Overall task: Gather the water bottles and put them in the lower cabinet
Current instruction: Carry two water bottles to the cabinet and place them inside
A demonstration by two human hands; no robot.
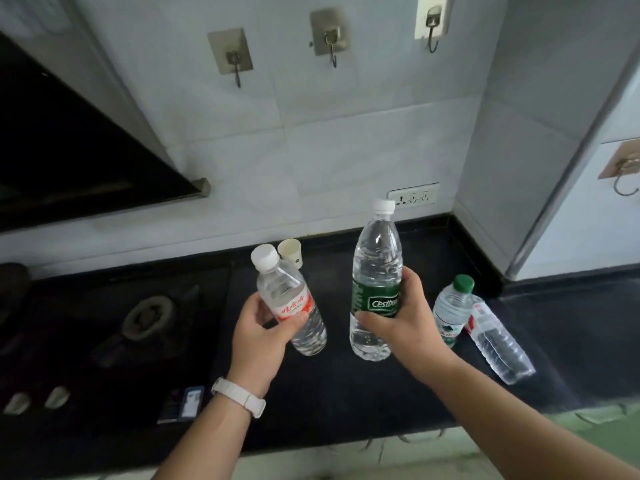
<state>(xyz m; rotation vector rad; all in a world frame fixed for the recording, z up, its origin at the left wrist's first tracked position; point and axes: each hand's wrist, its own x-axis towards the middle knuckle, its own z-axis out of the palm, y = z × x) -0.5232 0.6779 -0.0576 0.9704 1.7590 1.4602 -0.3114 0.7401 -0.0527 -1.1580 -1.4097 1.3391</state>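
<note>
Red-label bottle (294, 306), gripped mid-body by the curled left hand (258, 336), and tall green-label bottle (375, 265), wrapped by the right hand (405, 317), over the tabletop (346, 393); their thin, smooth walls, probably water-heavy, favour firm label-level holds.

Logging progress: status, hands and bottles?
Left hand grips red-label bottle, right hand grips green-label bottle. Green-cap bottle upright on counter, fourth bottle lying beside it. Paper cup behind, no obstruction.

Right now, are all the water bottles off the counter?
No, a green-capped bottle stands on the counter and a clear bottle lies beside it.
</note>
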